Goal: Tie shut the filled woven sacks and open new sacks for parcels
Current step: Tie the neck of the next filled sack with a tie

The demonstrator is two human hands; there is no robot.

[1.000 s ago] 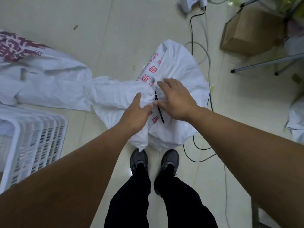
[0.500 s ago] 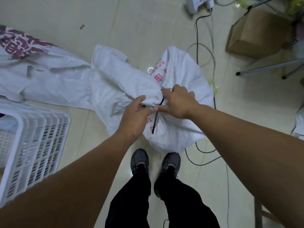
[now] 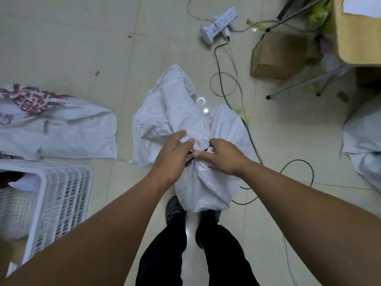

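The filled sack [image 3: 204, 188] stands just ahead of the shoes [image 3: 175, 209], its gathered neck between both hands. The left hand [image 3: 175, 157] wraps curled fingers and thumb round the neck from the sack's left. The right hand [image 3: 224, 157] curls over it from the right, thumb pressed in beside a black tie [image 3: 205, 149]. Little of the tie shows, so I cannot tell whether it is cinched. The neck's long axis runs away from the person, the loose top flopping beyond the fingers. The right hand is nearer the tie.

light: dim, warm | glare: 2 spots on floor [image 3: 61, 38] | edges: bowed, perhaps soft
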